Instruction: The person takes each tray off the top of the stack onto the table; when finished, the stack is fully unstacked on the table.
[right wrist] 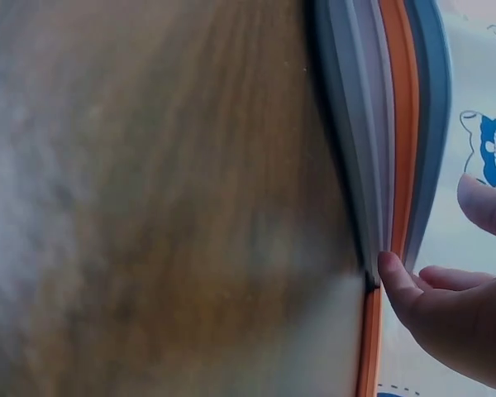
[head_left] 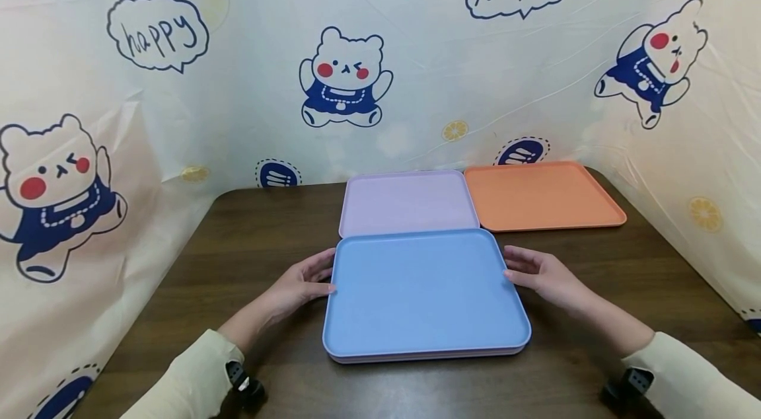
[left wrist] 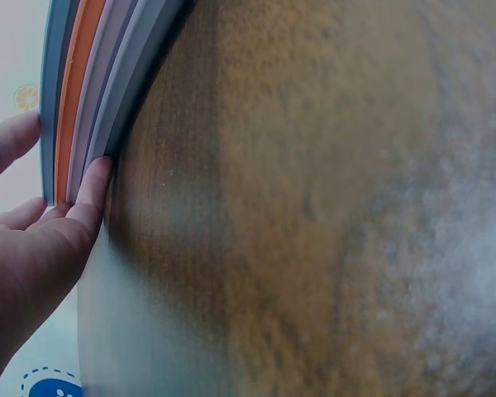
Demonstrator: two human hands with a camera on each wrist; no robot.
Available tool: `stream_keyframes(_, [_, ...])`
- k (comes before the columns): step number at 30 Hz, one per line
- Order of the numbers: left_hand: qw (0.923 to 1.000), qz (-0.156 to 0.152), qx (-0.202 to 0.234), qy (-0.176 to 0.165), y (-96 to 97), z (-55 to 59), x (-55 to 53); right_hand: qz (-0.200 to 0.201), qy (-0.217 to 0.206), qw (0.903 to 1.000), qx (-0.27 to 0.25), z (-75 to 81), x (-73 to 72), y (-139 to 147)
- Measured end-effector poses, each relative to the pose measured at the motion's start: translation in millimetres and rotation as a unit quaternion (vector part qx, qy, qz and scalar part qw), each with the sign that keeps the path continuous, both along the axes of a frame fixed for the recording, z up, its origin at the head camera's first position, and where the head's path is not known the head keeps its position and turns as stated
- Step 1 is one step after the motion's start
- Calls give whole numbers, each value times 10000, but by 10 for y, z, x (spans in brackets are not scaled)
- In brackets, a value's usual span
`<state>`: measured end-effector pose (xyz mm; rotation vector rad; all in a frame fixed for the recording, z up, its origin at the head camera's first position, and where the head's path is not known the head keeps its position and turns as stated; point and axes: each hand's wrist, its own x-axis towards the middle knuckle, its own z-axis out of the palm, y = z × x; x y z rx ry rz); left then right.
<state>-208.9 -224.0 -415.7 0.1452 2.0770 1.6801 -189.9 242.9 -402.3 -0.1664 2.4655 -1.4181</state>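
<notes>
A blue tray tops a stack of several rectangular trays in front of me. From the side in the left wrist view, an orange tray shows under the top one, with pale purple and blue-grey edges further down. My left hand is at the stack's left side, fingertips against the tray edges and thumb at the top rim. On the opposite side is my right hand, its fingers loosely extended. In the right wrist view one fingertip meets the stacked edges, while the thumb stands off from them.
Behind the stack a purple tray lies flat on the brown wooden table. An orange tray lies to its right, edge to edge. A pale curtain with cartoon bears hangs at the back and both sides.
</notes>
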Motion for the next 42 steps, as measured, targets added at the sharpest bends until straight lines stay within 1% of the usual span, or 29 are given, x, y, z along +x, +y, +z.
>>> stream_keyframes(5, [10000,25,-38,-7,3,-4,-6,65,-24,9999,154,-29,13,-28])
stream_keyframes(12, [10000,31,-23,-26,6,7,-17,166,-17,9997,188,-33,28,-57])
stream_keyframes(20, [10000,-12,-12,-25,2,2,-12,220,238,9992,236,-57,6,-54])
stream_keyframes(23, [10000,-57,15,-15,0,-5,-15,179,287,9992,234,-26,8,-72])
stream_keyframes(29, [9998,-188,110,33,-1,-11,-27,116,443,9987,231,93,21,-114])
stream_keyframes(36, [9999,-65,105,-20,1,-3,-27,-62,419,9990,101,170,-5,-123])
stream_keyframes(42, [9999,-103,135,12,-2,2,-21,-166,445,9988,97,209,-41,-142])
